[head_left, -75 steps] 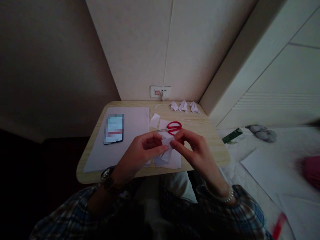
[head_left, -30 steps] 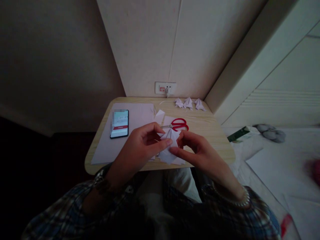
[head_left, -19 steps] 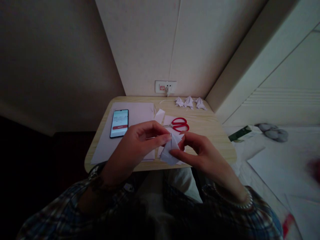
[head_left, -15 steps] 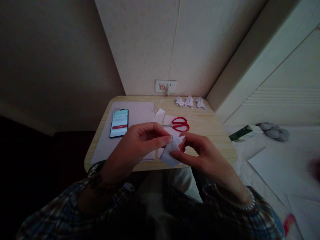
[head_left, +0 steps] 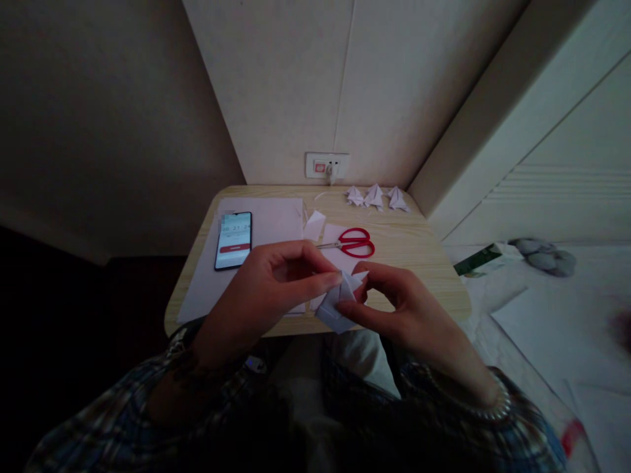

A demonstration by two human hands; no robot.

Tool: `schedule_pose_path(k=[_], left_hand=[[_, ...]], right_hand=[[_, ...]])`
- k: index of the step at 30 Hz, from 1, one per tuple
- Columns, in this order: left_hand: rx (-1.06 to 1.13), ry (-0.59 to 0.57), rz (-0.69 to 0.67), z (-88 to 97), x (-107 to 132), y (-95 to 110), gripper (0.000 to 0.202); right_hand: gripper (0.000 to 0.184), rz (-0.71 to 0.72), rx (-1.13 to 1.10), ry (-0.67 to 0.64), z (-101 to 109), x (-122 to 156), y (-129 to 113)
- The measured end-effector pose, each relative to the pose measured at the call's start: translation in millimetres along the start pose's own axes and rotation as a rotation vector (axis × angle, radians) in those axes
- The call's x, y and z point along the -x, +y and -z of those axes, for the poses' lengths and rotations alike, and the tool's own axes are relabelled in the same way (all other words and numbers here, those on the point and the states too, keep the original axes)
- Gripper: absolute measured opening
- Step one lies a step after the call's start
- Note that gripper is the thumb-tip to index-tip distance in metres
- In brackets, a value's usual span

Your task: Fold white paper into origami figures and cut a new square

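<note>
A small piece of folded white paper is held between my two hands, just above the table's front edge. My left hand pinches its upper left corner between thumb and forefinger. From the other side my right hand grips it, thumb on the near face and fingers behind a pointed flap. Beyond the hands lie scissors with red handles, partly over a sheet of white paper. Three folded paper figures stand in a row at the table's back right.
On the wooden table, a phone showing a timer rests on a stack of white paper. A paper scrap lies beside it. A wall socket is behind. Right of the table are a green-and-white box and a grey item.
Both hands keep their pinch on the folded paper, which has shifted very slightly. The view has moved a little; the scissors, phone and paper figures stay put on the table.
</note>
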State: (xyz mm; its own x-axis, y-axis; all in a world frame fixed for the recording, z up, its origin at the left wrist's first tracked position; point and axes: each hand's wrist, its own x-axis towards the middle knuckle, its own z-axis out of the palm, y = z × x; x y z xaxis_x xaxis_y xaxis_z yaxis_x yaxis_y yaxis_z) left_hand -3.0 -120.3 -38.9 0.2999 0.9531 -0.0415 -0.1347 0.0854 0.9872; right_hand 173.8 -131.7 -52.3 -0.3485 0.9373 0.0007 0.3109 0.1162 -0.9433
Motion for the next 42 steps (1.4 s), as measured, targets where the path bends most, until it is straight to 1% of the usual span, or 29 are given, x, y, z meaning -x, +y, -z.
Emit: schedule_pose_path(k=[6, 15, 22, 25, 35, 39, 42], left_hand=[[-0.012, 0.006, -0.012, 3.4, 0.4, -2.5, 0.014], [0.000, -0.017, 0.011, 2.4, -2.1, -3.1, 0.013], [-0.130, 0.024, -0.054, -0.3, -1.6, -1.4, 0.012], [-0.139, 0.048, -0.062, -1.2, -1.7, -1.5, 0.010], [-0.122, 0.111, -0.100, -3.3, -3.7, -1.8, 0.015], [-0.071, 0.097, -0.071, -2.5, -3.0, -2.5, 0.014], [-0.022, 0.065, -0.053, -0.8, -2.8, -3.2, 0.014]], right_hand=[[0.018, 0.006, 0.001, 0.005, 0.8, 0.2, -0.9], [0.017, 0.007, 0.012, -0.007, 0.9, 1.4, 0.0], [0.017, 0.003, 0.031, -0.009, 2.3, 1.8, -3.1], [0.018, 0.002, 0.037, 0.002, 2.5, 0.3, -4.1], [0.019, -0.007, 0.024, -0.002, 2.5, 0.6, -3.4], [0.019, -0.009, 0.036, 0.010, 2.8, 1.0, -1.4], [0.018, -0.022, 0.018, -0.006, 2.3, 0.4, -0.6]])
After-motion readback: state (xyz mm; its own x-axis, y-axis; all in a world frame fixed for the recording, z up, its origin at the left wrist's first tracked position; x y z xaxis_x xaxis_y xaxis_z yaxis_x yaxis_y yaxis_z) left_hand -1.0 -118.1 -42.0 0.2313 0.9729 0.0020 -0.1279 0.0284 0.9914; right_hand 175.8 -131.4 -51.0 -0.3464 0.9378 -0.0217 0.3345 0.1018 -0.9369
